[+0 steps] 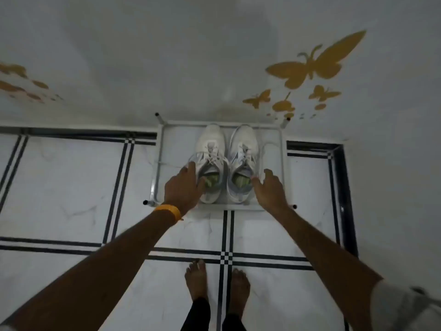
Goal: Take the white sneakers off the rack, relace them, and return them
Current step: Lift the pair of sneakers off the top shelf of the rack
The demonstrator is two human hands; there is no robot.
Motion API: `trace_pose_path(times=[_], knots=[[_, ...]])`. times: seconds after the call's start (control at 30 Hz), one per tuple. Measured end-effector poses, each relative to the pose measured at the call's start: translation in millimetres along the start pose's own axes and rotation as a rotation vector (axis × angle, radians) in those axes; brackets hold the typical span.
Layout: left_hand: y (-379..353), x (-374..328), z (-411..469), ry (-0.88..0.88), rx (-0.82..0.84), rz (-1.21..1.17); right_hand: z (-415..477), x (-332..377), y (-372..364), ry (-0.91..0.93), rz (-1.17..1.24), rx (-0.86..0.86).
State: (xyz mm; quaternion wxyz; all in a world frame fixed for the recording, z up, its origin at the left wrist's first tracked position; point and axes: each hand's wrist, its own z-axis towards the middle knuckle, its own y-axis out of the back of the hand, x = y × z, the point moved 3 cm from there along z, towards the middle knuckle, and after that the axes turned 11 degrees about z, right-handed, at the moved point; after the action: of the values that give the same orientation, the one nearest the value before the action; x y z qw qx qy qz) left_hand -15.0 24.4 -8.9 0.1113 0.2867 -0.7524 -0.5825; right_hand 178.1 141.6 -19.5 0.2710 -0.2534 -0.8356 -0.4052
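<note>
Centrally in the frame, we saw the white sneakers (225, 163) side by side on the rack (159, 163). Our left hand (185, 185) lay spread on one collar, gripping nothing; our right hand (268, 187) hovered unclenched just beside the other.

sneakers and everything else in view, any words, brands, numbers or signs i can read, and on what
None can be read.
Left sneaker: no legible brand or label; the side marking is blurred.
Right sneaker: the same.
Insoles: greenish print, too blurred to read.
Orange wristband: no text visible.
Wall butterflies: plain shapes, no writing.
</note>
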Motion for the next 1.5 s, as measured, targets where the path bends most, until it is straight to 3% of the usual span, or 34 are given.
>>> trace_pose_path(times=[0.23, 0.43, 0.67, 0.83, 1.0, 1.2, 1.5], knots=[[-111, 15, 71, 0.158, 0.037, -0.123, 86, -65, -58, 0.036, -0.062, 0.016], [-123, 19, 74, 0.135, -0.038, -0.123, 85, -71, -61, 0.149, -0.095, -0.028], [-96, -2, -25, 0.115, -0.136, -0.276, -6, -91, -51, 0.252, 0.034, -0.013], [-101, 0, -123, 0.122, -0.133, -0.45, -99, -129, -49, 0.215, 0.011, -0.015], [-162, 26, -209, 0.079, -0.096, -0.515, -181, -189, -75, 0.236, 0.034, -0.034], [-247, 54, -284, 0.108, 0.043, -0.525, -233, -280, -129, 0.039, 0.072, 0.055], [-406, 78, -239, 0.064, 0.008, -0.471, -148, -389, -210, 0.089, 0.067, 0.077]])
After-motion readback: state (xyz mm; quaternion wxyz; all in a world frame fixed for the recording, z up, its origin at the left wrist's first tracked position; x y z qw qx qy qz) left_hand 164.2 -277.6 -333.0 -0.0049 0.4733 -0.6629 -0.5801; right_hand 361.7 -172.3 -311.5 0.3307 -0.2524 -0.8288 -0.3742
